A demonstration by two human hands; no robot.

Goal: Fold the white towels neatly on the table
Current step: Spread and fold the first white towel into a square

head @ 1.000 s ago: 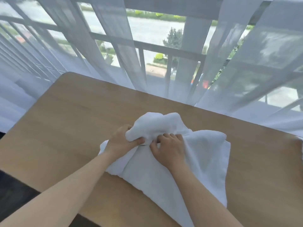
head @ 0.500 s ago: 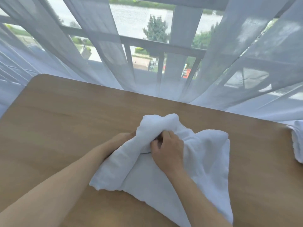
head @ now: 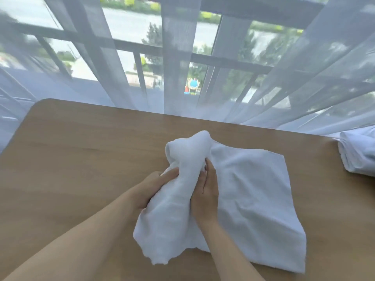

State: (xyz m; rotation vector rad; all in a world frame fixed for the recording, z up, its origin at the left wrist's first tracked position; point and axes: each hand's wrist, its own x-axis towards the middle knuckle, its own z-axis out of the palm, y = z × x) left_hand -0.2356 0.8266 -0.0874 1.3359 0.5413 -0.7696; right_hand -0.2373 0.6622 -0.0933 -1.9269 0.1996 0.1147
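Note:
A white towel (head: 251,191) lies crumpled on the wooden table (head: 81,155), with a bunched ridge of cloth raised between my hands. My left hand (head: 154,187) grips the left side of that ridge, fingers partly hidden under the fabric. My right hand (head: 207,187) holds its right side, fingers tucked into the cloth. The towel's right half is spread flat on the table. One corner hangs loose near the front, below my left wrist.
Another white towel (head: 359,157), rolled or bunched, sits at the table's far right edge. Sheer white curtains (head: 178,74) hang just behind the table's back edge, with a railing and window beyond. Bare wood stretches across the left half of the table.
The bunched part of the towel has been gathered into a taller ridge and pulled toward me. My view has shifted right, bringing the second towel into sight.

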